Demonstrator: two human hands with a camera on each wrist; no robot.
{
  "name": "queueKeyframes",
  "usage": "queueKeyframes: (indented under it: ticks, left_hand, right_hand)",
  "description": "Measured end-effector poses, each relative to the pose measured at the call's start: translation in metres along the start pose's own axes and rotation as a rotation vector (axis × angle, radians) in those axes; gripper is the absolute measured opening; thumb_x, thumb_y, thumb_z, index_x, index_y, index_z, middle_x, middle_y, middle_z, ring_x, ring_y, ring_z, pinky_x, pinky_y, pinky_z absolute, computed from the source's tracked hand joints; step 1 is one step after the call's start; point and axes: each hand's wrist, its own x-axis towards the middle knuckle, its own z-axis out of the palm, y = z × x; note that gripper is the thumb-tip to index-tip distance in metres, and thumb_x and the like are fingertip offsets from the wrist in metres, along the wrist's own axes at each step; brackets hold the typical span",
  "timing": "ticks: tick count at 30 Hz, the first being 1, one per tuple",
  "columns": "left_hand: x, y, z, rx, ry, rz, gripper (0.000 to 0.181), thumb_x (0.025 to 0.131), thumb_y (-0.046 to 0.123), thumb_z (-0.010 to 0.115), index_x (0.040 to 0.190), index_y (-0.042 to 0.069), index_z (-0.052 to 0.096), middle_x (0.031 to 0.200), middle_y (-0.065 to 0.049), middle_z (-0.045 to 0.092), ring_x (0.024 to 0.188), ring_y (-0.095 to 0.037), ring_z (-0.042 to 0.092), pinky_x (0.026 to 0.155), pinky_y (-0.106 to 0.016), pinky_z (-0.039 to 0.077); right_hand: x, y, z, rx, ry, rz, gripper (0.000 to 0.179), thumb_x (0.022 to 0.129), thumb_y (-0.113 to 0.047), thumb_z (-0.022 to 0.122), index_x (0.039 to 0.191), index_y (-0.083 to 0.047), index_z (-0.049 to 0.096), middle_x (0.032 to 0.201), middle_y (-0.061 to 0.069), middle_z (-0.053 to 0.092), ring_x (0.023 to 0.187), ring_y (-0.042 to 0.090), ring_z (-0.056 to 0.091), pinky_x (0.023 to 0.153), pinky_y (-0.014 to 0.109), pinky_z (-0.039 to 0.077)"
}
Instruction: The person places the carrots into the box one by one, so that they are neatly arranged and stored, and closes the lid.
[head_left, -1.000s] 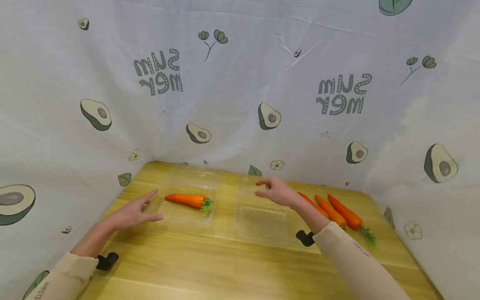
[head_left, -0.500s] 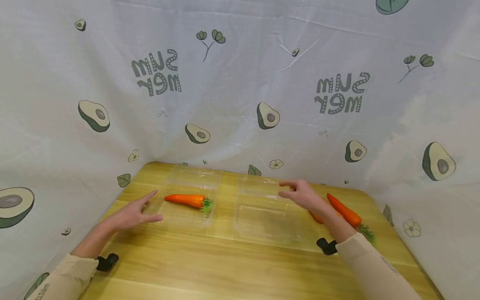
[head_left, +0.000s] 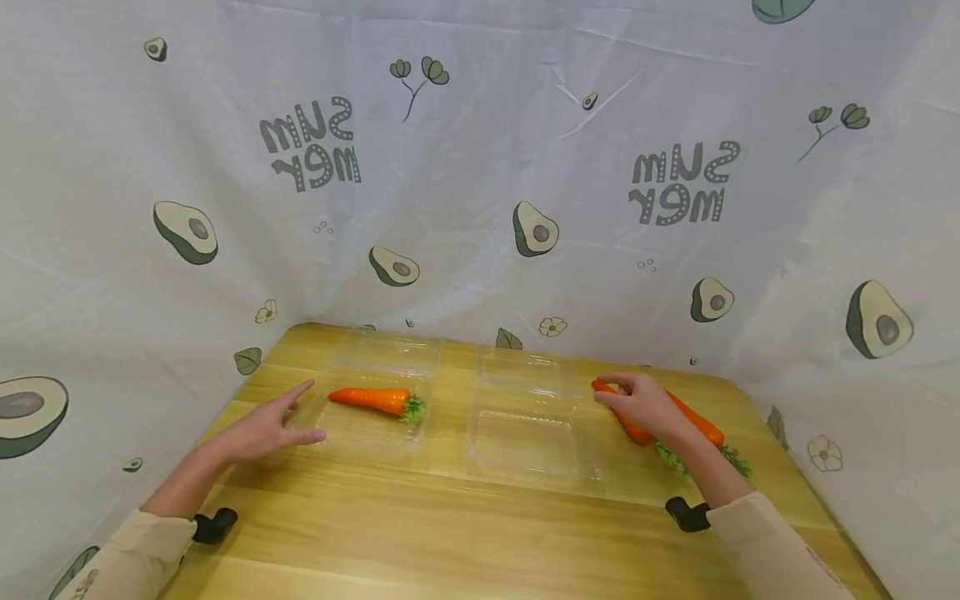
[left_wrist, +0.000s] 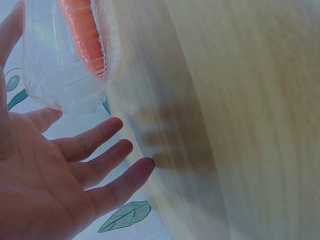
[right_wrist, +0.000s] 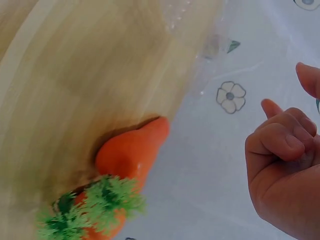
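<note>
A clear plastic clamshell box (head_left: 375, 437) stands with its lid up at the left, one orange carrot (head_left: 371, 400) with green leafy top lying inside. My left hand (head_left: 266, 425) is beside that box, fingers spread, holding nothing; whether a fingertip touches the box I cannot tell. A second clear clamshell box (head_left: 525, 450), lid also up, is in the middle. My right hand (head_left: 645, 404) is over the loose carrots at the right and hides part of them. In the right wrist view its thumb and index are apart, the other fingers curled, above a carrot (right_wrist: 132, 152).
Another loose carrot (head_left: 697, 421) lies at the right with its tip away from me. The wooden table (head_left: 450, 533) ends at a white cloth (head_left: 450, 167) printed with avocados, which hangs behind and at both sides.
My right hand has moved right, from above the middle box to above the loose carrots. The left hand has kept its place.
</note>
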Motion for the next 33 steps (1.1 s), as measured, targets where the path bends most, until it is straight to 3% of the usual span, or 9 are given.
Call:
queueKeyframes:
  ticks: [7,9,11,13,16,21,23,33]
  left_hand:
    - [0.0,-0.001,0.0,0.002,0.0,-0.001,0.1,0.093,0.045,0.071,0.161,0.003,0.011,0.153,-0.042,0.027,0.14,-0.058,0.033,0.104,-0.07,0.037]
    - [-0.001,-0.001,0.0,0.0,0.005,0.003,0.1,0.093,0.045,0.071,0.161,0.003,0.011,0.153,-0.043,0.028,0.139,-0.058,0.033,0.104,-0.07,0.037]
    - [-0.001,-0.001,-0.001,0.0,0.012,0.008,0.1,0.093,0.045,0.071,0.161,0.002,0.011,0.152,-0.043,0.028,0.139,-0.058,0.033,0.104,-0.07,0.037]
    - [-0.001,0.0,-0.001,-0.003,0.016,0.014,0.1,0.093,0.044,0.071,0.161,0.002,0.011,0.152,-0.043,0.027,0.139,-0.059,0.033,0.104,-0.07,0.037]
    - [-0.001,0.001,-0.002,-0.008,0.012,0.011,0.1,0.093,0.044,0.071,0.161,0.001,0.011,0.153,-0.043,0.026,0.14,-0.059,0.032,0.105,-0.07,0.036]
    - [-0.001,0.002,-0.002,-0.002,0.005,0.006,0.1,0.093,0.043,0.071,0.161,0.001,0.011,0.151,-0.044,0.028,0.139,-0.059,0.032,0.103,-0.07,0.037]
    - [-0.001,0.002,-0.001,0.001,0.004,0.0,0.101,0.093,0.044,0.071,0.161,0.001,0.011,0.151,-0.044,0.028,0.139,-0.059,0.032,0.103,-0.07,0.037]
    - [-0.001,0.005,0.0,-0.009,-0.001,-0.018,0.102,0.092,0.046,0.072,0.161,0.003,0.011,0.152,-0.043,0.028,0.14,-0.058,0.031,0.104,-0.07,0.036]
  right_hand:
    - [-0.004,0.02,-0.002,0.054,0.032,0.014,0.062,0.1,-0.035,0.063,0.147,0.001,0.048,0.065,-0.002,0.029,0.052,0.011,0.024,0.05,0.028,0.028]
    - [-0.005,0.023,-0.004,0.047,0.037,0.016,0.061,0.101,-0.033,0.063,0.148,0.002,0.047,0.069,0.001,0.035,0.054,0.014,0.028,0.054,0.03,0.032]
    - [-0.006,0.025,-0.004,0.019,0.052,0.01,0.061,0.101,-0.034,0.062,0.147,0.003,0.048,0.082,0.013,0.052,0.064,0.02,0.044,0.062,0.032,0.04]
    - [-0.006,0.028,-0.005,-0.015,0.061,0.005,0.062,0.101,-0.036,0.062,0.146,0.004,0.048,0.107,0.026,0.058,0.085,0.03,0.054,0.073,0.037,0.043]
    - [-0.007,0.035,-0.006,-0.044,0.063,0.009,0.066,0.101,-0.04,0.061,0.146,0.005,0.048,0.143,0.036,0.046,0.117,0.042,0.051,0.085,0.044,0.045]
    - [-0.008,0.052,-0.006,-0.012,0.043,0.06,0.072,0.1,-0.042,0.061,0.15,0.006,0.041,0.152,0.04,0.032,0.133,0.054,0.039,0.101,0.062,0.043]
    - [-0.007,0.057,-0.006,0.007,0.038,0.076,0.071,0.101,-0.04,0.06,0.151,0.006,0.039,0.154,0.04,0.027,0.137,0.056,0.033,0.106,0.065,0.038]
    - [-0.011,0.065,-0.009,0.034,0.05,0.145,0.072,0.1,-0.039,0.061,0.15,0.009,0.039,0.157,0.039,0.02,0.138,0.057,0.03,0.107,0.066,0.036]
